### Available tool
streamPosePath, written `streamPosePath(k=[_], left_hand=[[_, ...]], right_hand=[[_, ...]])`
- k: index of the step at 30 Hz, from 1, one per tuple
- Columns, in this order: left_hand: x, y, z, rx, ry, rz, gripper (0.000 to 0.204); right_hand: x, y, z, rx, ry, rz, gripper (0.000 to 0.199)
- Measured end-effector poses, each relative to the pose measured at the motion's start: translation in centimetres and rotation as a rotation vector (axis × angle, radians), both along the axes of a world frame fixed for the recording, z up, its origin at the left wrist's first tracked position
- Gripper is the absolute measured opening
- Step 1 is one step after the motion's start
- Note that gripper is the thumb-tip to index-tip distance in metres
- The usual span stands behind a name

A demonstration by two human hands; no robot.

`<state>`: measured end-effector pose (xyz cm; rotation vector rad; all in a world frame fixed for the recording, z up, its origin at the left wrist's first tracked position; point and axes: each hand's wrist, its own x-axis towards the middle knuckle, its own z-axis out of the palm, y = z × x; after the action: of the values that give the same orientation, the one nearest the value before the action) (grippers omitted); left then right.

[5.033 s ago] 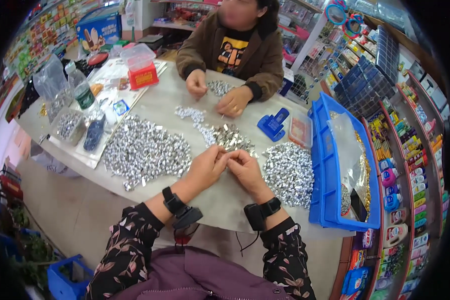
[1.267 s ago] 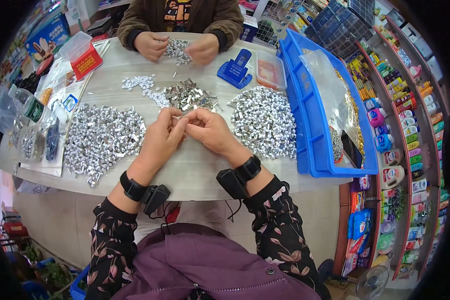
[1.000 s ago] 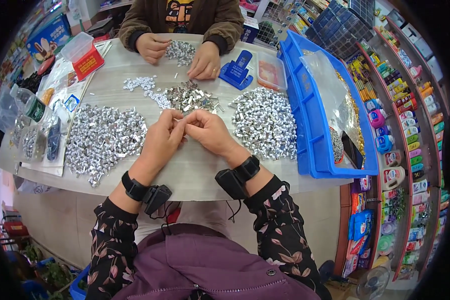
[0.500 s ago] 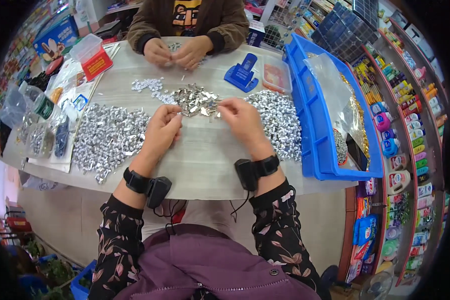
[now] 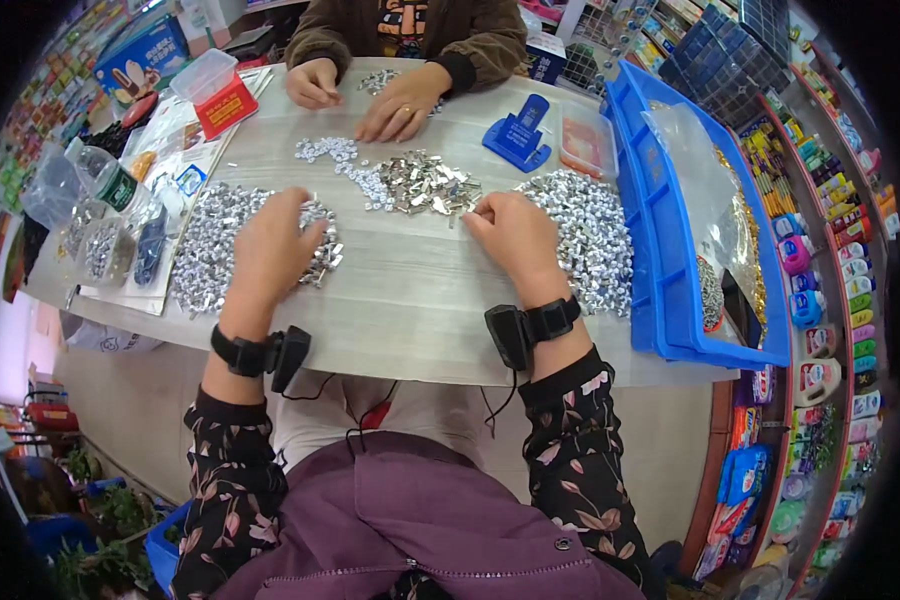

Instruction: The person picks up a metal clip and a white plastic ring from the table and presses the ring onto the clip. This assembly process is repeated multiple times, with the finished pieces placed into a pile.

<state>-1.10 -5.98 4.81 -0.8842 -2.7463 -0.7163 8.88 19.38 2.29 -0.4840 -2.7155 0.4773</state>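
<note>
Black-sleeved, reaching across the pale table (image 5: 400, 325) with both forearms (image 5: 242, 318), spacing the wrists well apart. Over the left heap of silver pieces (image 5: 205, 250), holding the left hand (image 5: 273, 245) back upward, parting thumb from fingers. Beside the right heap (image 5: 595, 250), curling the right hand (image 5: 518, 238) inward at the smaller middle pile of metal pieces (image 5: 425, 185), leaving any grip impossible to tell.

Worn are 2 black wristbands (image 5: 238, 352), black leaf-print sleeves (image 5: 580, 460) and a purple zippered garment (image 5: 420, 505).
</note>
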Motion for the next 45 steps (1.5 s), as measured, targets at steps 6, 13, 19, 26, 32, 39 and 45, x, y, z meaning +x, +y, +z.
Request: streamPosePath(k=[6, 13, 19, 26, 32, 39, 45], left_hand=[[0.2, 5.1, -2.1, 0.061, -0.003, -0.228, 0.021], [-1.1, 7.2, -4.1, -0.024, 0.041, -0.237, 0.016], [-1.3, 7.2, -4.3, 0.065, 0.021, -0.23, 0.013], [-1.8, 6.9, -4.6, 0.027, 0.056, -0.201, 0.013], [-1.3, 6.1, -3.8, 0.007, 0.137, -0.227, 0.015], [1.9, 6.7, -3.1, 0.931, -1.015, -0.255, 0.017], [0.8, 6.1, -3.5, 0.952, -1.172, -0.289, 0.015]], right_hand=[[-0.4, 0.0, -1.2, 0.012, 0.029, 0.05, 0.018], [-0.1, -0.1, -0.5, -0.046, 0.057, 0.099, 0.015], [-0.1, -1.4, -0.2, -0.217, 0.153, 0.234, 0.012], [-0.9, -3.3, -1.8, -0.524, 0.187, 0.436, 0.012], [-0.7, -3.9, -1.0, -0.813, 0.096, 0.467, 0.014], [-0.7, -4.2, -1.3, -1.246, 0.247, 0.606, 0.011], [-0.7, -3.7, -1.0, -1.355, 0.223, 0.512, 0.011]])
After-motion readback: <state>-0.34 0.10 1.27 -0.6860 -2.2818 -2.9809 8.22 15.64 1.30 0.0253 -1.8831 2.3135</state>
